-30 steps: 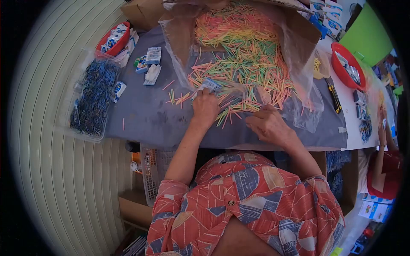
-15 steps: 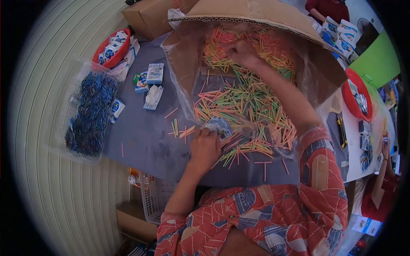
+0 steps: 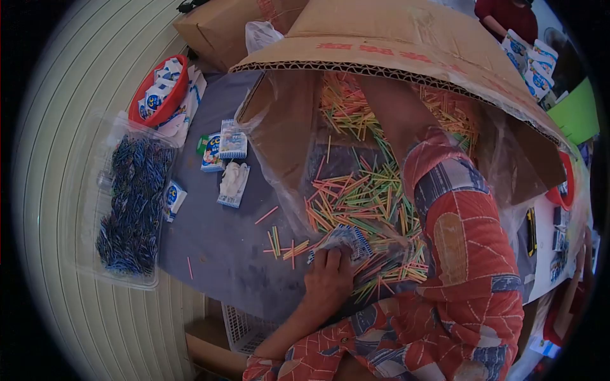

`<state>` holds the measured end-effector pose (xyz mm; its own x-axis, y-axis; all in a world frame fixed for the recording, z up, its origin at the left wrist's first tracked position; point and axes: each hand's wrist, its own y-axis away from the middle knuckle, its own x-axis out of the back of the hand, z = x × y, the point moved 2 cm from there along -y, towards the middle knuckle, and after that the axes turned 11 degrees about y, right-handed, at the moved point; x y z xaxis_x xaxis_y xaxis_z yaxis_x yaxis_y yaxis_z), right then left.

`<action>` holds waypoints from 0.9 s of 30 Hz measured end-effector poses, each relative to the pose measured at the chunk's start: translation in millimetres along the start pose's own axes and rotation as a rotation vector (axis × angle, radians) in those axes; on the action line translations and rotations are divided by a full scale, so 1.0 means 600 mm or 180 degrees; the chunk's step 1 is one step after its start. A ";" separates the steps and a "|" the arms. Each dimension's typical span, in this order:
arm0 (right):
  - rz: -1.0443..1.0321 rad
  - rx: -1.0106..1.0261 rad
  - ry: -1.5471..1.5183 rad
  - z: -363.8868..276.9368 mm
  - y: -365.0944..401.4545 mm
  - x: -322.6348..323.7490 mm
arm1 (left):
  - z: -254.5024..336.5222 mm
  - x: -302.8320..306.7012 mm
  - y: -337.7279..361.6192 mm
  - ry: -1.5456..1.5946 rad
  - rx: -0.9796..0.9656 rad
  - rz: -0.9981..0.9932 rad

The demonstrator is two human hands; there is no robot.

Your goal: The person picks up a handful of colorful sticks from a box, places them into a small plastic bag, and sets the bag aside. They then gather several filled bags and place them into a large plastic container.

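My left hand (image 3: 328, 276) has its fingers closed on a clear plastic packet with blue-and-white stripes (image 3: 352, 240), low on the table by the heap. My right forearm (image 3: 397, 108) reaches under the flap of a big cardboard box (image 3: 406, 54); the flap hides the hand. Thin pink, yellow and green sticks (image 3: 362, 197) spill from the box's mouth across its plastic liner. A few loose sticks (image 3: 276, 241) lie left of my left hand.
At left stands a clear plastic bin (image 3: 155, 276) of dark blue twisted strands. Behind it is a red basin (image 3: 185, 82) of white-and-blue packets. Small packets (image 3: 234, 140) lie mid-table. A yellow-and-black cutter (image 3: 531, 232) lies at right. Another person (image 3: 505, 19) is at the back right.
My right arm has reached deeper into the box, and its hand has gone out of sight under the flap. The view has shifted with my head. My left hand still holds the packet.
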<state>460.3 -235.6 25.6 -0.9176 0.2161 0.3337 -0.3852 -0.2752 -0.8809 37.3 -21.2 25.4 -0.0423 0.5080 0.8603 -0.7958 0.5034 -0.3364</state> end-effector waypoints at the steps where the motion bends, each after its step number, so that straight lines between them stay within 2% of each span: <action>1: -0.0001 0.0052 0.0174 0.002 0.002 0.000 | 0.000 0.000 0.001 0.0010 -0.0018 0.0003; 9: 0.0231 0.0397 0.1387 -0.017 -0.059 0.027 | -0.003 0.000 0.008 0.0139 -0.0112 0.0148; 14: 0.0328 0.0554 0.2258 0.011 -0.088 0.025 | 0.004 -0.003 0.012 0.0052 -0.0084 0.0146; 22: 0.0138 0.0786 0.3534 0.047 -0.038 -0.015 | 0.003 -0.011 0.010 -0.0148 -0.0138 0.0059; 27: 0.0088 0.1057 0.4278 0.056 -0.018 -0.001 | -0.001 0.010 0.006 0.0265 -0.0057 0.0127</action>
<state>462.0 -264.2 45.9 -0.1999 0.8824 -0.4259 -0.5479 -0.4610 -0.6980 34.7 -16.2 29.1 -0.0229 0.5838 0.8116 -0.7837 0.4936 -0.3771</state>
